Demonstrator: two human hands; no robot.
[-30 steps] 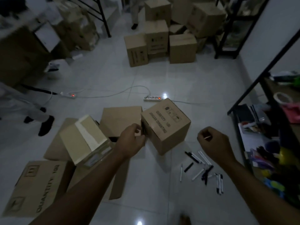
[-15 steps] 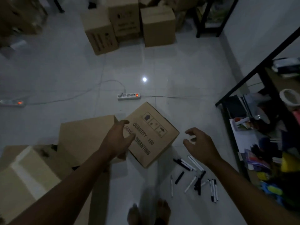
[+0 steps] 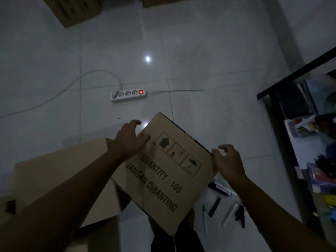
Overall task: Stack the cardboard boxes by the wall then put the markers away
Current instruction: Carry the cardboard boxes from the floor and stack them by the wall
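A brown cardboard box (image 3: 163,179) printed "QUANTITY : 100" is tilted in front of me, its printed face up. My left hand (image 3: 130,140) grips its upper left edge, fingers curled over the far side. My right hand (image 3: 229,162) holds its right corner with curled fingers. Several black and white markers (image 3: 223,206) lie scattered on the floor below the box's right side, partly hidden by my right arm. More cardboard boxes (image 3: 72,10) show at the top edge.
Other cardboard pieces (image 3: 54,175) lie on the floor under my left arm. A white power strip (image 3: 128,95) with a lit red switch and its cable cross the tiled floor ahead. A black shelf frame (image 3: 280,124) holding cluttered items stands on the right.
The box has come up off the floor toward me. My right hand moved from above the markers onto the box's right corner. My left hand shifted to the upper left edge.
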